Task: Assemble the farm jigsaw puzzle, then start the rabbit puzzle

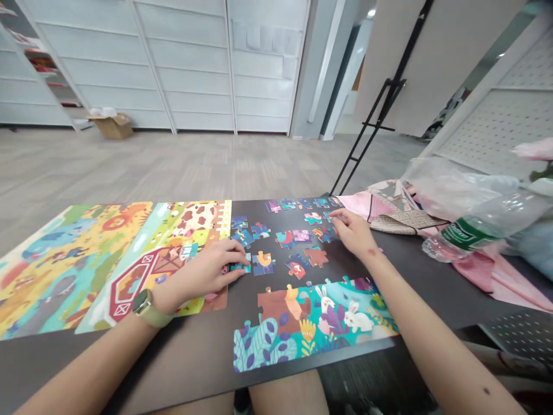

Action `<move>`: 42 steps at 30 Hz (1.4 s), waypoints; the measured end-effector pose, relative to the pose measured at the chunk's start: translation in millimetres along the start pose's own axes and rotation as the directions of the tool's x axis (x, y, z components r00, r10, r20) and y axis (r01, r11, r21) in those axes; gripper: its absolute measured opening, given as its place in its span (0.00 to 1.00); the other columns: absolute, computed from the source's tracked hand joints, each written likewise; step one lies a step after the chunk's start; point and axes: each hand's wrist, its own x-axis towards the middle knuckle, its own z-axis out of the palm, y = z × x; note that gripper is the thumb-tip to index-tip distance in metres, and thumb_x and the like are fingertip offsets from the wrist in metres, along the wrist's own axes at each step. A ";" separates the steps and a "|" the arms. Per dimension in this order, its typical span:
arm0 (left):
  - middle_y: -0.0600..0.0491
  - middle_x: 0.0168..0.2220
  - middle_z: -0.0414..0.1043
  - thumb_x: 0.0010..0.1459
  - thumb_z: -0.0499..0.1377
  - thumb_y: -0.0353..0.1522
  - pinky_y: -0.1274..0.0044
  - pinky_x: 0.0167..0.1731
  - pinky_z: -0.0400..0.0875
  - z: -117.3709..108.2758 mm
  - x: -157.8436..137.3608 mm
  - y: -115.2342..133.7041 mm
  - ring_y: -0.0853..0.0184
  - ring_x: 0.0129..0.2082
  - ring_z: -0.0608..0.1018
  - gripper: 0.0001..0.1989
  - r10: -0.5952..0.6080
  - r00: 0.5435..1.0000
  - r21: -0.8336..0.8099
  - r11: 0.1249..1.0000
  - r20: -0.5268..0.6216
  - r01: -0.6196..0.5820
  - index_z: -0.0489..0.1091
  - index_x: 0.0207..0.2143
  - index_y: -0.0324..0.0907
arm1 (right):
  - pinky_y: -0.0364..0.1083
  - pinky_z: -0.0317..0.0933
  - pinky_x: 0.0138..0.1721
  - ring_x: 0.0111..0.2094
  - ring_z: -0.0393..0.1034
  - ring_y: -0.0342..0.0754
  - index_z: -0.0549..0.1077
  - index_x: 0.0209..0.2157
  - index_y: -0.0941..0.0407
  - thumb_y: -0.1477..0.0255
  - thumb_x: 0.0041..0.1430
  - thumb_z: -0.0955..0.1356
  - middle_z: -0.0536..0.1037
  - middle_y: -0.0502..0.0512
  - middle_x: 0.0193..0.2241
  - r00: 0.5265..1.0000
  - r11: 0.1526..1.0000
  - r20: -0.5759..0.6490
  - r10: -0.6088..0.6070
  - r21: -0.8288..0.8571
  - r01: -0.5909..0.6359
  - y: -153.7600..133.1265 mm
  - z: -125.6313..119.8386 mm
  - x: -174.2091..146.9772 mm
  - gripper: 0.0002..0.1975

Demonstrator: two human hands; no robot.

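My left hand [211, 266], with a watch on its wrist, rests over the right edge of a barn picture. Its thumb and fingers close around a teal puzzle piece [242, 263] on the dark table. Farther right, my right hand [355, 231] has its fingertips pinched on a small blue puzzle piece [328, 216], partly covered by the fingers. Several loose pieces lie between the hands, among them an orange-and-blue piece [263, 263], a brown piece [317, 256] and a purple piece [302, 236]. Nearer me is a joined puzzle section [319, 323] with white rabbits and leaves.
On the left lie the farm picture [173, 230] and an animal picture [56, 271]. A clear plastic bottle [470, 236] with a green label lies at the right on pink cloth [484, 271]. A black easel [367, 127] stands beyond the table [194, 363].
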 end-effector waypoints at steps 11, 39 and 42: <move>0.48 0.47 0.71 0.70 0.57 0.34 0.68 0.50 0.69 0.6 0.1 -1.6 0.59 0.49 0.74 0.09 0.006 1.000 -0.009 1.000 0.005 -0.006 0.77 0.45 0.46 | 0.45 0.56 0.27 0.20 0.64 0.47 0.75 0.38 0.56 0.69 0.56 0.62 0.71 0.47 0.17 1.000 1.000 -0.014 0.024 0.005 -0.024 6.8 0.1 2.9 0.13; 0.48 0.47 0.72 0.69 0.56 0.32 0.66 0.50 0.70 0.7 0.3 -2.1 0.59 0.48 0.75 0.10 -0.001 1.000 -0.003 1.000 0.000 0.001 0.78 0.46 0.46 | 0.46 0.58 0.32 0.25 0.67 0.49 0.79 0.34 0.55 0.65 0.56 0.64 0.77 0.52 0.25 0.999 0.997 0.021 -0.026 -0.078 0.027 6.8 7.5 3.1 0.14; 0.48 0.47 0.72 0.69 0.56 0.32 0.66 0.50 0.70 0.6 0.1 -1.6 0.59 0.48 0.75 0.11 0.002 1.000 -0.002 1.000 0.001 -0.002 0.78 0.46 0.46 | 0.46 0.56 0.30 0.24 0.66 0.49 0.79 0.35 0.55 0.66 0.56 0.63 0.75 0.51 0.22 1.000 0.997 -0.008 -0.004 -0.074 0.003 8.7 6.1 3.8 0.14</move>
